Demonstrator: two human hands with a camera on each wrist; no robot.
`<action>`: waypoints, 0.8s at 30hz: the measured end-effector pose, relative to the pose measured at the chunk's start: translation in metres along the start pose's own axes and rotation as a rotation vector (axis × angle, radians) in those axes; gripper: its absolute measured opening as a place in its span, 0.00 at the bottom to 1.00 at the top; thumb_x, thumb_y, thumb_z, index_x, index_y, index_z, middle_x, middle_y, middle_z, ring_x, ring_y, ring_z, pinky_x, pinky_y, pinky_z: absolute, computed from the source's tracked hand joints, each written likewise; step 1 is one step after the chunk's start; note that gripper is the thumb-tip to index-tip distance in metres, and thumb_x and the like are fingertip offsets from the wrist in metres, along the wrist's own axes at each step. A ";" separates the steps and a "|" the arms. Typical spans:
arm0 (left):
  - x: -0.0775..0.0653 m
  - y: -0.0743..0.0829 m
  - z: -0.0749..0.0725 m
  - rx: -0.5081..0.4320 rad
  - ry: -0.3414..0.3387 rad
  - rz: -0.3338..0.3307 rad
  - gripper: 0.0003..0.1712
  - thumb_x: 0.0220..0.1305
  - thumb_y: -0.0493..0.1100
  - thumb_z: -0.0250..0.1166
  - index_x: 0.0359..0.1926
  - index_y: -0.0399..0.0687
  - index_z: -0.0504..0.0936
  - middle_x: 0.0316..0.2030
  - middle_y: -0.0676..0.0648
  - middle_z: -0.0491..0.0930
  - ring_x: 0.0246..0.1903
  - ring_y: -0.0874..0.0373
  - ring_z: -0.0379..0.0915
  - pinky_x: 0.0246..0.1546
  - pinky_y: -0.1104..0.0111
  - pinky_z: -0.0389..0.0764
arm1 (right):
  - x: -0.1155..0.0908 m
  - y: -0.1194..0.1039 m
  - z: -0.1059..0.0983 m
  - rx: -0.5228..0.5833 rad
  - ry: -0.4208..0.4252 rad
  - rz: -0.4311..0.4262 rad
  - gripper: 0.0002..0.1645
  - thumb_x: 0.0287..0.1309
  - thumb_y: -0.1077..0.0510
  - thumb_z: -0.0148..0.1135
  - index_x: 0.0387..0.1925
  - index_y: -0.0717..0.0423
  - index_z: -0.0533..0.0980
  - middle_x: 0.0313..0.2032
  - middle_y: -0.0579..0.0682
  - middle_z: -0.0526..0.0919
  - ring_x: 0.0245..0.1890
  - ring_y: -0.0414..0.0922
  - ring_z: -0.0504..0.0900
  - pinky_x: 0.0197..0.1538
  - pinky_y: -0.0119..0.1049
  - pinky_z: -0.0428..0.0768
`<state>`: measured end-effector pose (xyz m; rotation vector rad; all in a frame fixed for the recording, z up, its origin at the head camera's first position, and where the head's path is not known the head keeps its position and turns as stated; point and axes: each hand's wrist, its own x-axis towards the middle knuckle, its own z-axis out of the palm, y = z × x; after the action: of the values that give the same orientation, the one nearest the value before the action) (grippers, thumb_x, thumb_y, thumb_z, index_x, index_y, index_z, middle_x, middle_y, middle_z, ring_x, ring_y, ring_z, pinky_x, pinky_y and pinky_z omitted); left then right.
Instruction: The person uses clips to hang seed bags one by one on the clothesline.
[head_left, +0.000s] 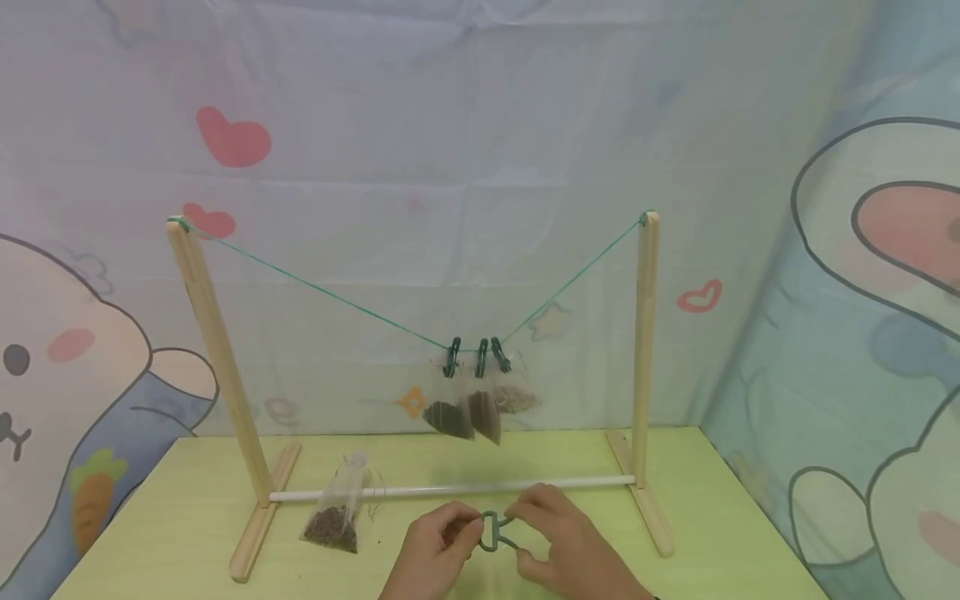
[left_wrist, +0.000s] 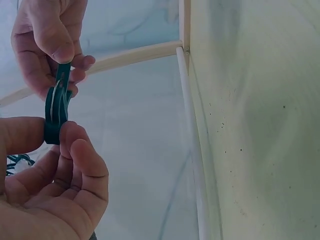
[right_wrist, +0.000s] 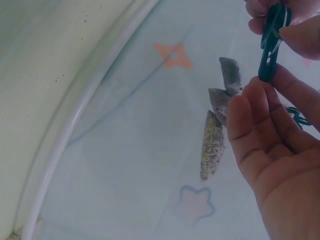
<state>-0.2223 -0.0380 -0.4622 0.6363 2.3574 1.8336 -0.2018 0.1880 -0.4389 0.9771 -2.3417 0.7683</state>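
Both hands meet on one dark green plastic clip (head_left: 491, 532) in front of the white bar. My left hand (head_left: 435, 550) pinches its left end between thumb and fingers. My right hand (head_left: 573, 546) has thumb and fingertips on the two spread arms at its right end. The wrist views show the clip (left_wrist: 56, 112) edge-on between the hands, with a thin metal wire on it. Left of the hands, a sheer pouch (head_left: 332, 525) with dark brown bits stands on the table, its drawstring loose.
A green cord (head_left: 322, 290) sags between two wooden posts (head_left: 217, 358). Several similar clips (head_left: 482, 358) hang at its lowest part, holding sheer pouches (head_left: 450, 419) with dark and pale contents. A white bar (head_left: 465, 489) joins the post feet. Crumbs dot the table (left_wrist: 260, 150).
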 end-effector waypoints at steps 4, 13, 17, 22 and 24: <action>0.001 0.000 -0.002 -0.075 0.008 -0.037 0.14 0.77 0.45 0.62 0.49 0.36 0.84 0.36 0.46 0.84 0.28 0.60 0.78 0.30 0.70 0.80 | 0.000 0.001 0.002 0.071 0.019 0.022 0.26 0.50 0.70 0.73 0.53 0.53 0.81 0.47 0.42 0.77 0.40 0.35 0.75 0.40 0.30 0.79; 0.001 0.007 -0.004 -0.358 -0.025 -0.106 0.18 0.77 0.40 0.61 0.55 0.25 0.78 0.31 0.52 0.81 0.29 0.61 0.77 0.32 0.72 0.80 | 0.002 0.006 0.006 0.557 0.078 0.106 0.27 0.61 0.70 0.70 0.61 0.59 0.76 0.46 0.57 0.81 0.38 0.49 0.83 0.40 0.38 0.86; 0.001 0.008 -0.003 -0.377 -0.070 -0.110 0.20 0.77 0.41 0.60 0.55 0.23 0.78 0.31 0.53 0.82 0.30 0.61 0.78 0.32 0.73 0.80 | 0.002 0.005 0.008 0.625 0.072 0.133 0.22 0.63 0.69 0.69 0.58 0.58 0.78 0.43 0.57 0.83 0.37 0.47 0.83 0.41 0.36 0.86; 0.000 0.010 -0.001 -0.387 -0.089 -0.121 0.19 0.78 0.40 0.60 0.54 0.23 0.78 0.30 0.53 0.82 0.29 0.61 0.77 0.32 0.73 0.80 | 0.002 0.003 0.010 0.618 0.135 0.104 0.20 0.61 0.71 0.69 0.54 0.59 0.80 0.39 0.55 0.84 0.34 0.41 0.84 0.38 0.36 0.86; 0.000 0.008 0.000 -0.389 -0.097 -0.126 0.18 0.78 0.39 0.59 0.54 0.23 0.78 0.30 0.52 0.82 0.29 0.61 0.77 0.32 0.73 0.80 | 0.001 0.004 0.012 0.605 0.169 0.082 0.19 0.60 0.71 0.71 0.52 0.59 0.82 0.38 0.55 0.85 0.32 0.40 0.84 0.36 0.36 0.86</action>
<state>-0.2199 -0.0360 -0.4544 0.5033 1.8572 2.0676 -0.2075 0.1821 -0.4483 0.9984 -2.0432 1.5831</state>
